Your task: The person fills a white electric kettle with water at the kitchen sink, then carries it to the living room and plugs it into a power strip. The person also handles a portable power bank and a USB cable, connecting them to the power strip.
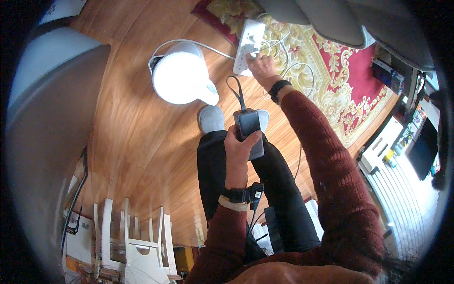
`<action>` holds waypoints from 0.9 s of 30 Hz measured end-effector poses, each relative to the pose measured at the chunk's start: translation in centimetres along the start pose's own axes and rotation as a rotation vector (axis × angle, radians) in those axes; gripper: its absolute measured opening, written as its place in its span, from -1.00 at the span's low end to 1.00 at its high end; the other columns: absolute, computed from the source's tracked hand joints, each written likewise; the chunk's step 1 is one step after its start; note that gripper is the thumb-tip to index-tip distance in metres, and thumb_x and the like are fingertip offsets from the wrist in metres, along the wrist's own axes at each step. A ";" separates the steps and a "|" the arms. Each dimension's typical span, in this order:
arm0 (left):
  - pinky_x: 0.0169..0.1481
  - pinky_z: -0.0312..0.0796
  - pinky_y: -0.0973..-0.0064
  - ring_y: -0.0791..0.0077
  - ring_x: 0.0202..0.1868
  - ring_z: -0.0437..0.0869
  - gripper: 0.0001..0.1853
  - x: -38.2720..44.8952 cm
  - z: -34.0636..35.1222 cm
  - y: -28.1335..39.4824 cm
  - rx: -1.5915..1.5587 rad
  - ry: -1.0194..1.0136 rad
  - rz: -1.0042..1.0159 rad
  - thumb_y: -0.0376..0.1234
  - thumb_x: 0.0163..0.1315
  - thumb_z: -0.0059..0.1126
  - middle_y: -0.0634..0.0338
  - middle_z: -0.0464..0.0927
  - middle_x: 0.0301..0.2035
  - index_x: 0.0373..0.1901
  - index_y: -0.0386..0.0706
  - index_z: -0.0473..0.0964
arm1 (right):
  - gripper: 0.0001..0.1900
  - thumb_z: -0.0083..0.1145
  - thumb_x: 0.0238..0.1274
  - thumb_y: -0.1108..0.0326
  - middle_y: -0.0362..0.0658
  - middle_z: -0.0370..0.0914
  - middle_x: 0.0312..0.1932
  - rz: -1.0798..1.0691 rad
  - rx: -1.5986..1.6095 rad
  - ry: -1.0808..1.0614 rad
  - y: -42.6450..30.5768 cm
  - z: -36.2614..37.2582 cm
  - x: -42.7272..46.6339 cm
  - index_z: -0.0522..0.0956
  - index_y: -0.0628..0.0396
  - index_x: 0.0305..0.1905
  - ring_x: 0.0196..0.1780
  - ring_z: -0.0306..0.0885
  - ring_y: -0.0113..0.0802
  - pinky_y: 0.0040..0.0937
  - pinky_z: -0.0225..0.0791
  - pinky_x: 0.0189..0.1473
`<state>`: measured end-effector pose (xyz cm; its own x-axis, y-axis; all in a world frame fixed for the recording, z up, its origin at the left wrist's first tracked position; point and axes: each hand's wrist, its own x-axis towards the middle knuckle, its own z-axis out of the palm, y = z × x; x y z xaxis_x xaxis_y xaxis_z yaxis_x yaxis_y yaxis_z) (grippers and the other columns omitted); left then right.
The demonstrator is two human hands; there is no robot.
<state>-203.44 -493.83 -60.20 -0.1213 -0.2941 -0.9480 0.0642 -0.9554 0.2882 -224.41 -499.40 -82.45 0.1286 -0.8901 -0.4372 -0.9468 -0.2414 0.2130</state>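
Note:
My left hand [238, 152] grips a dark power bank [248, 122] above my knees. A short cable loop [237, 90] rises from the top end of the power bank. Stretched forward, my right hand [261, 67] has its fingers at a white plug [254, 54] on a white power strip [250, 33]. The strip lies across the wood floor and the rug edge. Whether the plug is fully seated is hidden by the fingers. Left of the strip, a white electric kettle [181, 76] stands on the floor, overexposed, with a white cord [209, 45] running to the strip.
A red and gold patterned rug [340, 81] spreads at the upper right, with white cable [301, 65] coiled on it. My grey slippers [211, 119] are close to the kettle. White chairs [142, 255] stand behind at the lower left. A large brown surface [56, 117] borders the left side.

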 end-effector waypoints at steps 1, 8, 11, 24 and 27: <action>-0.09 0.58 0.56 0.52 -0.16 0.70 -0.49 0.1 -0.1 0.1 0.004 0.007 -0.003 -0.28 0.19 0.47 0.21 0.65 -0.15 0.14 -0.26 0.53 | -0.62 0.09 0.32 0.36 -0.06 0.60 -0.31 0.010 0.033 0.045 0.0 0.1 0.0 0.53 -0.01 0.22 -0.30 0.69 -0.17 -0.17 0.46 -0.28; -0.01 0.55 0.54 0.52 -0.13 0.68 -0.53 -0.5 -1.0 1.4 0.040 -0.021 -0.054 -0.27 0.26 0.39 0.22 0.64 -0.12 0.14 -0.26 0.51 | -0.44 0.04 0.32 0.44 0.10 0.55 -0.07 0.081 0.431 -0.070 1.3 -1.4 -0.9 0.37 -0.03 0.43 -0.12 0.68 0.06 0.01 0.53 -0.12; 0.09 0.50 0.49 0.52 -0.09 0.65 -0.55 -0.7 -0.9 1.4 0.003 -0.041 -0.011 -0.29 0.27 0.36 0.21 0.62 -0.10 0.15 -0.26 0.52 | -0.33 0.08 0.30 0.47 0.14 0.48 0.13 0.158 0.609 0.022 1.2 -3.0 -2.5 0.27 -0.05 0.52 0.05 0.62 0.13 0.02 0.51 0.04; 0.38 0.43 0.21 0.27 0.23 0.60 -0.20 -0.5 -0.8 0.1 0.023 -0.111 -0.046 -0.04 0.19 0.47 -0.03 0.56 0.14 0.37 -0.24 0.38 | -0.39 0.02 0.61 -0.03 0.09 0.60 0.27 0.600 1.821 -0.272 -2.1 -9.6 -13.4 0.40 0.27 0.43 0.18 0.66 -0.23 -0.24 0.52 0.16; 0.38 0.43 0.22 0.25 0.23 0.61 -0.20 -0.3 -0.7 -0.7 0.032 -0.104 -0.041 -0.04 0.19 0.46 -0.04 0.56 0.15 0.37 -0.24 0.38 | -0.38 -0.09 0.62 -0.16 -0.01 0.63 0.23 0.560 1.975 -0.335 -2.8 -11.2 -14.2 0.49 0.15 0.40 0.18 0.66 -0.19 -0.24 0.53 0.18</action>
<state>-202.73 -493.03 -60.24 -0.2250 -0.2541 -0.9406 0.0254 -0.9666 0.2550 -220.29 -490.47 -67.06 -0.0511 -0.5602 -0.8267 0.1396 0.8157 -0.5614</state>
